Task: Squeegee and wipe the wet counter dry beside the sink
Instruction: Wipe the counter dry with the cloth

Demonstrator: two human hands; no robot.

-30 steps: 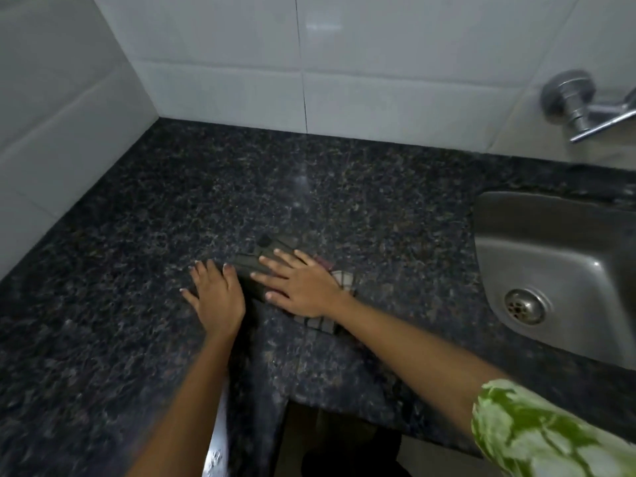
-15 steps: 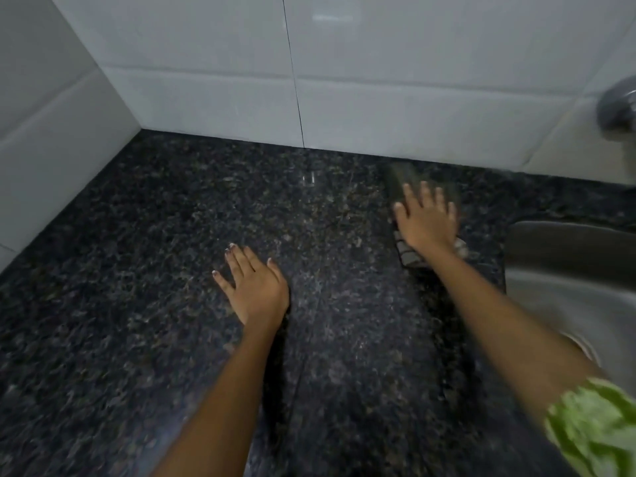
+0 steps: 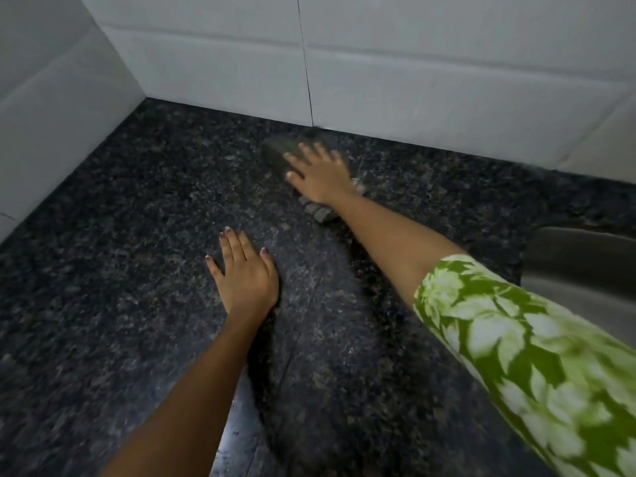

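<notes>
The dark speckled granite counter [image 3: 120, 256] fills most of the view. My right hand [image 3: 320, 173] lies flat, fingers spread, pressing a dark checked cloth [image 3: 277, 151] onto the counter close to the back wall. The cloth shows in front of the fingers and behind the wrist. My left hand [image 3: 244, 273] rests palm down on the bare counter, nearer to me and to the left, holding nothing. A paler streak runs along the counter between the two arms.
White tiled walls [image 3: 413, 80] close the back and the left side, meeting in a corner at the far left. The steel sink [image 3: 578, 266] shows at the right edge. My green leaf-patterned sleeve [image 3: 516, 356] covers the lower right.
My right hand has slid the cloth from the middle of the counter out towards the sink, then left along the back wall. My left hand has stayed flat on the counter.
</notes>
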